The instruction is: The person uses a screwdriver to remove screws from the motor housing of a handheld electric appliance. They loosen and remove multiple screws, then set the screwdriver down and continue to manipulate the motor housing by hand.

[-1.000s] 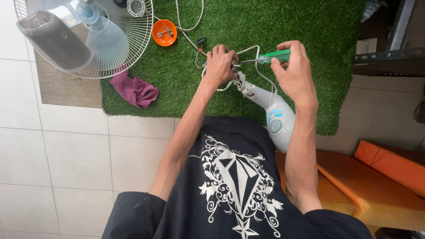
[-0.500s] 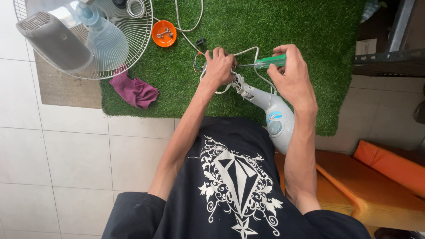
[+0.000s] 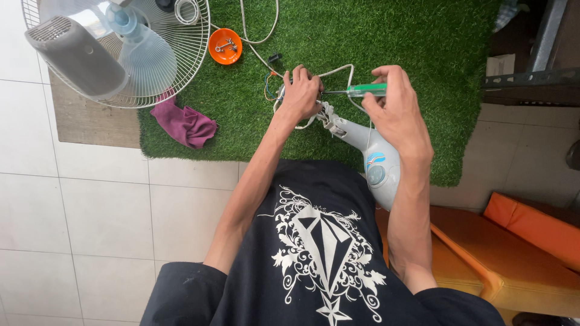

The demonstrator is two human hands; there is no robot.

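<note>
**Screwdriver at the grey fan neck, both hands busy**

While I look down from the head camera, I see my right hand (image 3: 396, 111) closed around the green handle of a screwdriver (image 3: 362, 90). The thin shaft lies level and points toward my left hand (image 3: 300, 96), and its tip ends just at those fingers. The grip of the left hand is narrow, closed on a bundle of white and coloured wires (image 3: 278, 90) at the top end of the grey fan neck (image 3: 368, 151). This neck lies slanted on the green grass mat (image 3: 423, 48), below and between both hands, with its round lower part near my black shirt. On the mat, further left, lie a purple cloth (image 3: 184, 124), a small orange dish (image 3: 225, 46) with metal parts, and the white fan head (image 3: 115, 54).
</note>
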